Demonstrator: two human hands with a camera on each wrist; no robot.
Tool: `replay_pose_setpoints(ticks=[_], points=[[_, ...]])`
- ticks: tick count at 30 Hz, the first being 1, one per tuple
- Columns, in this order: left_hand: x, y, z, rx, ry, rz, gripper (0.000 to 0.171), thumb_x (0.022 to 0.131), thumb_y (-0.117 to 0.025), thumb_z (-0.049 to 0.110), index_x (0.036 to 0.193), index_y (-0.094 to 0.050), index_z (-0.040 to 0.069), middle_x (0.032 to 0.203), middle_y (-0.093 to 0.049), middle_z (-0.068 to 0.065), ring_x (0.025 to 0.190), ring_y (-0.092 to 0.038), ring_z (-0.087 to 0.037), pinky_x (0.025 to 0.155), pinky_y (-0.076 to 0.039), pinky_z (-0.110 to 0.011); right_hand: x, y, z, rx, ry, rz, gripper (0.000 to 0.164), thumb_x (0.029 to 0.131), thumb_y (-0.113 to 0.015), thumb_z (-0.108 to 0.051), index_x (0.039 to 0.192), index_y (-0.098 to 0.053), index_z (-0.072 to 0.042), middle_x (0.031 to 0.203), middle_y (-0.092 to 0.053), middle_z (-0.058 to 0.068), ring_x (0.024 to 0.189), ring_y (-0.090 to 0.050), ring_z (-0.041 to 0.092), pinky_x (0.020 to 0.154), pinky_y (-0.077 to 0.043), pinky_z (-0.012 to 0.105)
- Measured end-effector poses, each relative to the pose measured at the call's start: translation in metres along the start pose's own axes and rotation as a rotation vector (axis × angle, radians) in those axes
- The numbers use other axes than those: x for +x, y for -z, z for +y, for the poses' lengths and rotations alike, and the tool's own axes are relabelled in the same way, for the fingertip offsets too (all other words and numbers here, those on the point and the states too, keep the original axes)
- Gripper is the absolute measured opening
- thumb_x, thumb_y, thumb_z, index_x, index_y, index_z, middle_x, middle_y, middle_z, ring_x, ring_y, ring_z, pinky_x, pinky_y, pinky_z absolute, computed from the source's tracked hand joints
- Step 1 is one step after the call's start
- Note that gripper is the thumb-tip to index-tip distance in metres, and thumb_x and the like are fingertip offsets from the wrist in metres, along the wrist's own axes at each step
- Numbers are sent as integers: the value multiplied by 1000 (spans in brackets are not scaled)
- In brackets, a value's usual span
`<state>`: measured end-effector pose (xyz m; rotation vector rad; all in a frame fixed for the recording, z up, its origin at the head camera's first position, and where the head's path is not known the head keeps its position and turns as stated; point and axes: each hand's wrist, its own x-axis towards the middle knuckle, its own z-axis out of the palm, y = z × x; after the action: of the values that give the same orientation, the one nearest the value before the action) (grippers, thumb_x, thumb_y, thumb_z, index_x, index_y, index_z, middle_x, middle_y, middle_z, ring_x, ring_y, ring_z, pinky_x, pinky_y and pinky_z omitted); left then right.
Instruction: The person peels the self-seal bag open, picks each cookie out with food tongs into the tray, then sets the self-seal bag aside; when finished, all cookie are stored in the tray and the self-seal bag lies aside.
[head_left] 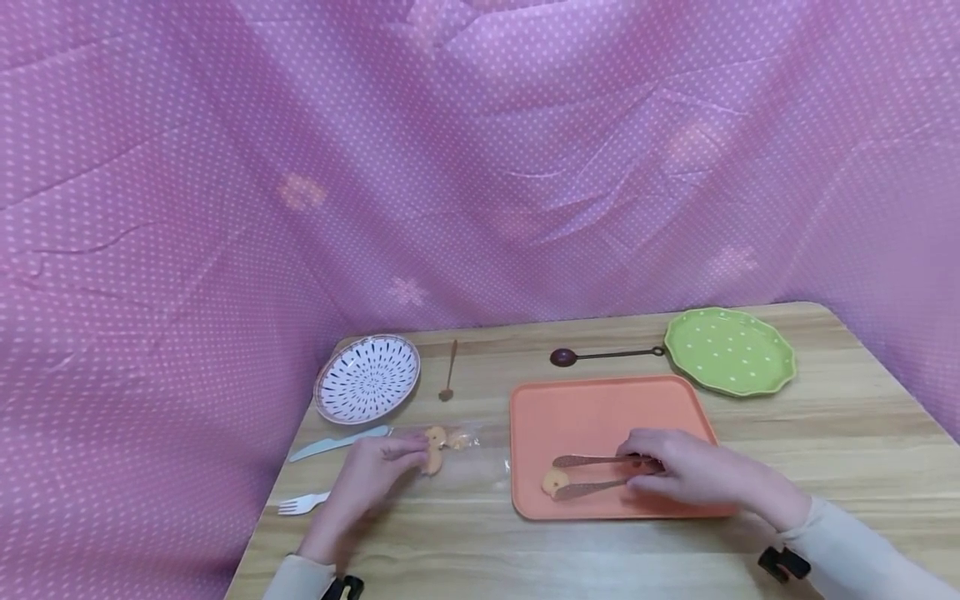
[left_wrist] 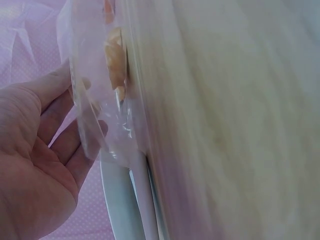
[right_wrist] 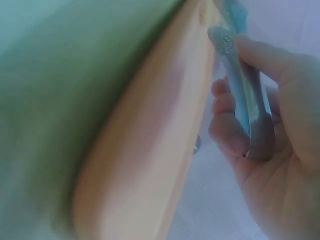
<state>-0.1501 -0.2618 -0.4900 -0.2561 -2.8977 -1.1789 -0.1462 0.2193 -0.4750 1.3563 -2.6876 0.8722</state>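
My left hand (head_left: 378, 471) pinches the edge of a clear plastic bag (head_left: 483, 471) low over the table. In the left wrist view, the thumb lies on one side of the bag (left_wrist: 92, 120) and fingers show through the film. Pale cookies (head_left: 433, 458) lie in the bag beside the fingertips. My right hand (head_left: 678, 468) holds metal tongs (head_left: 588, 460) over the orange tray (head_left: 600, 400), thumb on one arm and fingers on the other. A single round cookie (head_left: 553, 481) sits on the tray at the spread tong tips. The tongs' bent end (right_wrist: 262, 145) points toward the palm.
A patterned white plate (head_left: 367, 379) and a small brown stirring spoon (head_left: 450, 371) lie at the back left. A light blue knife (head_left: 337, 442) and a white fork (head_left: 302, 504) are left of the bag. Behind the tray lie a dark ladle (head_left: 564, 357) and a green plate (head_left: 731, 350).
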Motion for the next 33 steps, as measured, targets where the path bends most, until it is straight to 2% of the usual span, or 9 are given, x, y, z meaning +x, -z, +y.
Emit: replay_pose_setpoints(ticks=[3,7,11,15,19,24,27,30,33], points=[[0,0,1,2,18,-11,18,84,-81,31,101,-80,28,117,-77,12,115,-72,-11,109,-54,-38,6,5,3,28,-4,26,17,94,-73,-26,108,-66,-21,82,-57,-14,69,-48,-5,59,-44,11],[-2,1,1,-10,36,-4,18,83,-82,31,101,-80,31,117,-77,14,116,-72,-9,111,-53,-39,29,3,3,-17,-68,33,21,95,-72,-33,109,-67,-20,85,-58,-18,71,-51,-4,63,-47,13],[-4,3,0,-33,35,17,17,83,-83,28,100,-80,30,115,-77,13,114,-72,-9,110,-53,-37,62,-13,-7,-60,-130,-13,21,97,-67,-40,107,-68,-22,85,-54,-21,73,-51,-1,66,-47,15],[-5,5,1,-50,21,25,17,83,-83,25,100,-81,27,114,-78,10,112,-73,-10,107,-55,-35,93,-32,-18,-61,-107,-51,17,98,-66,-37,103,-69,-21,83,-54,-17,71,-49,-1,64,-47,14],[-5,8,4,-47,16,16,16,84,-82,26,100,-81,25,115,-78,10,111,-74,-10,107,-55,-36,115,-43,-27,-72,-91,-72,9,97,-67,-32,97,-67,-24,82,-56,-16,71,-50,-3,65,-50,14],[-1,10,3,-24,13,12,20,83,-81,35,101,-80,28,116,-77,12,112,-74,-10,107,-55,-37,133,-49,-35,-125,-108,-67,16,99,-65,-38,98,-68,-22,85,-60,-13,72,-51,-2,66,-51,16],[2,8,3,-41,18,-4,21,83,-81,38,102,-80,30,117,-77,13,114,-73,-9,109,-54,-38,141,-53,-38,-147,-121,-58,15,98,-66,-36,91,-65,-23,82,-59,-10,69,-49,0,62,-48,16],[4,6,5,-68,40,-17,21,84,-80,38,102,-80,28,118,-76,13,115,-72,-10,112,-51,-39,146,-58,-39,-156,-137,-66,16,96,-67,-35,85,-62,-24,81,-58,-10,68,-48,0,61,-47,15],[5,4,8,-92,67,-21,20,84,-81,34,103,-80,26,117,-77,12,116,-72,-11,114,-49,-40,149,-61,-41,-153,-142,-76,17,95,-69,-36,90,-65,-20,83,-61,-8,68,-50,0,60,-48,14]])
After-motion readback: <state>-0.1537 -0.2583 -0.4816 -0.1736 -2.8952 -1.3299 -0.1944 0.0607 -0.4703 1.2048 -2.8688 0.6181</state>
